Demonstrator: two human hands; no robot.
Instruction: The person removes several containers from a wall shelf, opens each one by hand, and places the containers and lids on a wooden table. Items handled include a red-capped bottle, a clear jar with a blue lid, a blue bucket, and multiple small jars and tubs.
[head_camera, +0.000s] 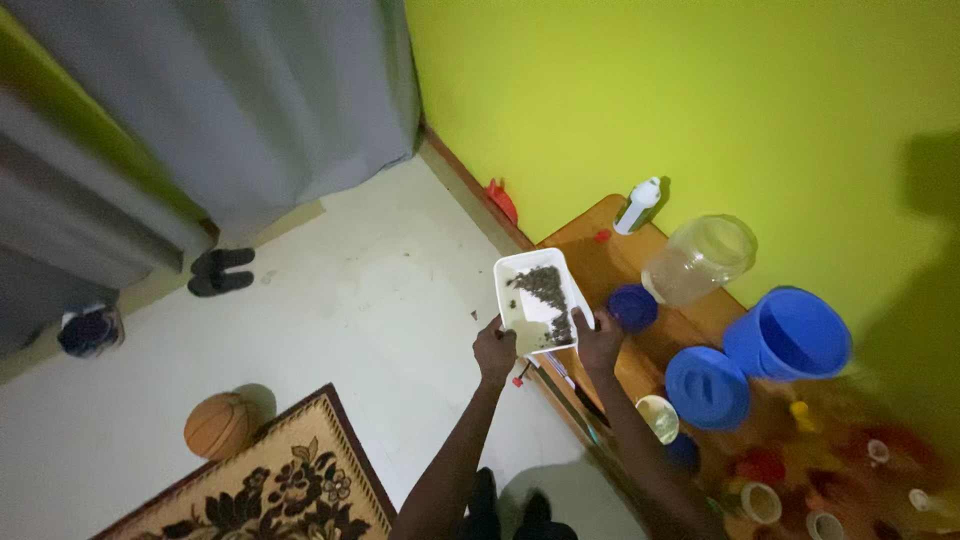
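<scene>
2 hands grip 1 white rectangular tray (538, 300), held level between floor and low wooden surface (590, 260): left hand (494, 352) clamped on the near left corner, right hand (598, 340) clamped on the near right edge. Contents of the tray: dark small pieces, kind unclear, heaped toward the far end and along the right side; the near left part shows bare white. Judged from this, the pieces are partly gathered to 1 side and none has yet left the tray.

Near items, floor: 1 patterned rug (270, 480), 1 orange ball (218, 426) touching its corner.

Near items, surface: 1 blue lid (707, 387) lying flat, 1 small cream bowl (658, 417) beside it, several small cups and bits, blurred.

Middle: 1 open blue bucket (790, 335), 1 small blue cap (633, 306) just beside the tray, 1 clear plastic jar (700, 258) lying tilted.

Far: 1 white bottle (638, 205) upright against the green wall (650, 90), 1 red object at the skirting, 1 pair of dark sandals (220, 271), 1 grey curtain (250, 100).
</scene>
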